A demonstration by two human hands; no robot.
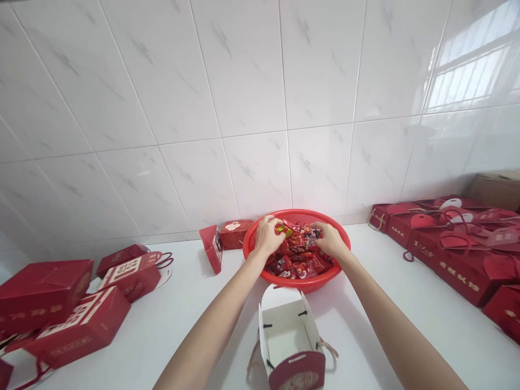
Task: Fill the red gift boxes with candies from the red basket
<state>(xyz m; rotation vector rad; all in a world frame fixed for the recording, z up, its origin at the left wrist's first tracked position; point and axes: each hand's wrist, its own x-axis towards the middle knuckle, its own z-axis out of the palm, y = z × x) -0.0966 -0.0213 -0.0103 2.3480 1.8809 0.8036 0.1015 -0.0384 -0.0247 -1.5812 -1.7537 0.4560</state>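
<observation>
A red plastic basket (344,238) stands against the tiled wall, heaped with small red wrapped candies (298,265). My left hand (268,235), over the basket's left side, pinches a red and yellow candy packet (286,230). Over the right side, my right hand (331,241) has its fingers closed around a patterned candy packet (313,235); its fingertips are partly hidden. In front of the basket is an open gift box (290,336), white inside with a dark red front flap and cord handles at its sides. Its visible inner floor is bare.
Red gift boxes (81,325) are piled at the left, some with cord handles. Rows of closed red boxes (447,260) line the right, with a brown carton (495,187) behind. Left of the basket stand a red box (233,234) and a folded red card piece (212,248).
</observation>
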